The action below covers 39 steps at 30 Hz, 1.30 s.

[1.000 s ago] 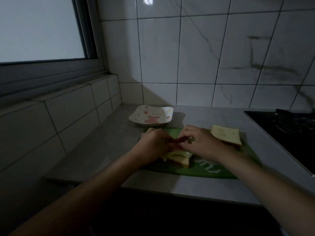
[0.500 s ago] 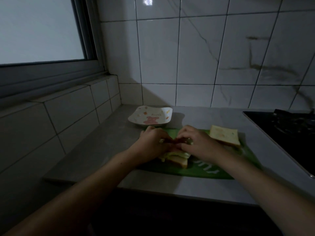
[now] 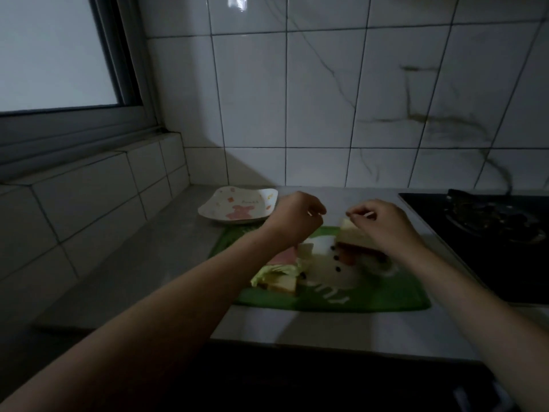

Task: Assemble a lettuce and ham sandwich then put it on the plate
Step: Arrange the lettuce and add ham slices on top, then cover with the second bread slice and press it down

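Note:
On the green cutting board (image 3: 371,295) lies a bread slice topped with lettuce (image 3: 271,276) and pink ham (image 3: 283,257), partly under my left forearm. My left hand (image 3: 297,218) hovers above the board's far edge, fingers curled in, nothing in it. My right hand (image 3: 386,227) is over the second bread slice (image 3: 355,236). Its fingertips pinch the slice's far left corner, which looks tilted up with a dark shadow beneath. The white plate (image 3: 237,208) with pink and orange prints sits just behind the board, to the left, with nothing on it.
A black gas hob (image 3: 481,233) takes up the counter to the right of the board. A tiled ledge (image 3: 89,188) and window run along the left, a tiled wall behind. The grey counter's front edge (image 3: 326,343) is close below the board.
Both hands have lifted off the lettuce and ham stack. The right hand moved right onto the second slice. The left hand rose toward the plate. The ham now lies uncovered.

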Available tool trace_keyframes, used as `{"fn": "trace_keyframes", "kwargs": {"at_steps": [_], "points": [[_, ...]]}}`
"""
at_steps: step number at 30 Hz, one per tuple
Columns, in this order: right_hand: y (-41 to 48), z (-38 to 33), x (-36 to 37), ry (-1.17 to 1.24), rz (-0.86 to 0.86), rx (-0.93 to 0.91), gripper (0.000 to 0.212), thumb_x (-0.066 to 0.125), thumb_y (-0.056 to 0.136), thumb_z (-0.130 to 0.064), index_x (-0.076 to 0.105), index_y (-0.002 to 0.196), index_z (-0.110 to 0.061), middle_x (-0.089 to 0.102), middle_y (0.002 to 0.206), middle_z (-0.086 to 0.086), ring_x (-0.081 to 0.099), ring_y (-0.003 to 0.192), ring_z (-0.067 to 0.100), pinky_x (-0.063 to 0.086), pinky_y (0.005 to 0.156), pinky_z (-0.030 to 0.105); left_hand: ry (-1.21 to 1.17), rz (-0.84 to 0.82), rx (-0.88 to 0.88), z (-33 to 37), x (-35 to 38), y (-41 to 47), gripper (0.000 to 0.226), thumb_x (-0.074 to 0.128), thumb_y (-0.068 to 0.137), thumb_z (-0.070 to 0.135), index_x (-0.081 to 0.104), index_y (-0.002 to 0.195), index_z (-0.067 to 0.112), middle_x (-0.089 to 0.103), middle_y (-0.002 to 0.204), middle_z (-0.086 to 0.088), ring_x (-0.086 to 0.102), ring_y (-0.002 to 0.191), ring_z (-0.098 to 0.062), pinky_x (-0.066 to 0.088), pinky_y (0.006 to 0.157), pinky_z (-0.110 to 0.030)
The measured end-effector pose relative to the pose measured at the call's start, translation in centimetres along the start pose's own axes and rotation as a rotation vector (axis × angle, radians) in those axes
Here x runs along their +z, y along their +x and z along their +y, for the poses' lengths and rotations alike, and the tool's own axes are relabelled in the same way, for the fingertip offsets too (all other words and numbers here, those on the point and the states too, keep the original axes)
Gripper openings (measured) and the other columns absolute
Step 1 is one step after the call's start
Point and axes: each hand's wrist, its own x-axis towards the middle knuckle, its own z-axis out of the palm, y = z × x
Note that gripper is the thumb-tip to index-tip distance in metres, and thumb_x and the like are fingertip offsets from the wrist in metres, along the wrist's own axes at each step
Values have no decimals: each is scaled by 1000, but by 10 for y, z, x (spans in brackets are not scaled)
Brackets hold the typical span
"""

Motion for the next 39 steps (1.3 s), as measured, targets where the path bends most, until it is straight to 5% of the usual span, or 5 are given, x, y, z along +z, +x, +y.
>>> {"fn": "trace_keyframes", "kwargs": {"at_steps": [15, 20, 25, 31, 39], "points": [[-5, 37, -17, -176, -6, 308, 26, 62, 92, -16, 70, 116, -16, 68, 118, 7, 55, 94, 16, 45, 80, 28, -22, -182, -258, 33, 72, 56, 45, 59, 91, 5, 57, 136, 9, 59, 124, -13, 61, 88, -25, 43, 51, -20], [-6, 36, -14, -109, 70, 355, 32, 60, 90, -8, 69, 119, -18, 65, 121, 6, 60, 107, 22, 44, 82, 28, -206, -118, -397, 28, 73, 60, 47, 66, 87, 4, 55, 132, 5, 60, 121, -17, 65, 99, -29, 59, 84, -39], [-5, 23, -13, 1, 195, 331, 30, 56, 90, -3, 69, 115, -16, 63, 114, 3, 57, 103, 17, 41, 77, 25, -364, -38, -519, 21, 60, 62, 39, 73, 83, 10, 61, 118, 0, 62, 93, -11, 61, 68, -17, 56, 49, -24], [1, -10, -5, 136, 246, 243, 29, 56, 88, 0, 70, 104, -20, 62, 111, 2, 59, 100, 17, 42, 65, 22, -769, -4, -635, 9, 14, 47, 18, 72, 83, -5, 68, 100, 2, 64, 95, -15, 65, 78, -22, 62, 77, -41], [-6, -71, 36, 398, 118, 258, 25, 59, 87, -2, 71, 101, -20, 65, 101, 1, 64, 88, 15, 52, 65, 28, -746, 60, -524, -28, -57, -2, 31, 67, 85, -10, 67, 115, -1, 66, 98, -17, 69, 73, -27, 63, 58, -34]]}}
